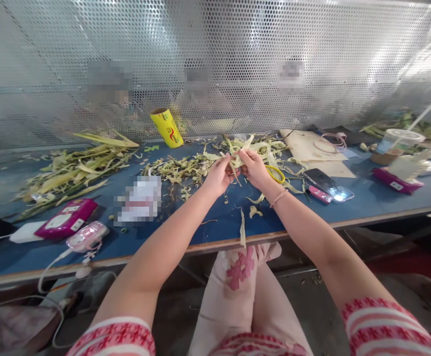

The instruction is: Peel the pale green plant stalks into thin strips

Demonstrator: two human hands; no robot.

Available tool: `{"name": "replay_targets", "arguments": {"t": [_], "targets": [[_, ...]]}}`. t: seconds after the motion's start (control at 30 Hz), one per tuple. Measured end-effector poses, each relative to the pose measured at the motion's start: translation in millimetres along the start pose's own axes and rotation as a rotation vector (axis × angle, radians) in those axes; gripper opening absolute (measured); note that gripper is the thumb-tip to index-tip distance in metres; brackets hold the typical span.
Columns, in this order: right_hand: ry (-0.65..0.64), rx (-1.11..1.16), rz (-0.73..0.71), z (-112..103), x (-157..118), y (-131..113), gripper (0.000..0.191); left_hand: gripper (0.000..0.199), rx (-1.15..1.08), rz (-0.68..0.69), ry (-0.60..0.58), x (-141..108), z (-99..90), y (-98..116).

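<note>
My left hand [219, 175] and my right hand [254, 169] meet over the blue table, fingers pinched together. Between them they grip a pale green, leaf-like plant strip [248, 142], with a thin piece hanging down between the hands. Just beside my right wrist shows a yellow loop [276, 174] like a scissor handle; I cannot tell whether that hand touches it. Behind and left of the hands lies a heap of shredded plant bits [180, 170]. A single curled strip [242, 227] lies at the table's front edge.
A pile of long yellow-green stalks [78, 165] lies on the left. A yellow cardboard tube [167, 128] stands tilted against the perforated metal wall [215, 59]. Tissue packs [65, 217], a phone [328, 184], cardboard sheets [312, 146] and a plastic cup [397, 143] also occupy the table.
</note>
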State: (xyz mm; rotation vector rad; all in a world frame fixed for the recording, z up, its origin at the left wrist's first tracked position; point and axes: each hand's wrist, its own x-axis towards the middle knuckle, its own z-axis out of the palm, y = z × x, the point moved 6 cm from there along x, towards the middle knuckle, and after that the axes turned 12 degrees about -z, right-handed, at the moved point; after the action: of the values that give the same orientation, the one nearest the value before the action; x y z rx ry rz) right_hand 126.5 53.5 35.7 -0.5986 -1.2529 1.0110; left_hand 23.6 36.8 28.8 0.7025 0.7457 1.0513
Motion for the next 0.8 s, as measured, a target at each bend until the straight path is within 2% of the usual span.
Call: {"name": "replay_targets", "arguments": {"t": [0.1,0.2,0.4,0.5,0.67,0.8], "targets": [[0.035,-0.006,0.005,-0.9,0.0,-0.7,0.034,0.021,0.063,0.101,0.051,1.9,-3.4,2.6],[0.012,0.001,0.004,1.8,-0.9,-2.4,0.033,0.025,0.106,0.183,0.101,4.3,-7.3,4.8],[-0.035,-0.004,-0.011,5.3,-2.7,-6.1,0.032,0.033,0.129,0.234,0.143,7.6,-14.6,7.5],[-0.009,-0.007,-0.014,3.4,-2.0,-8.2,0.029,0.031,0.120,0.216,0.143,7.9,-15.4,7.6],[0.031,-0.008,-0.007,-0.4,0.0,-8.1,0.027,0.009,0.138,0.157,0.070,2.6,-7.5,8.4],[0.080,-0.003,0.007,-4.4,1.3,-6.8,0.025,0.016,0.113,0.033,0.014,-0.8,-4.8,6.2]]}}
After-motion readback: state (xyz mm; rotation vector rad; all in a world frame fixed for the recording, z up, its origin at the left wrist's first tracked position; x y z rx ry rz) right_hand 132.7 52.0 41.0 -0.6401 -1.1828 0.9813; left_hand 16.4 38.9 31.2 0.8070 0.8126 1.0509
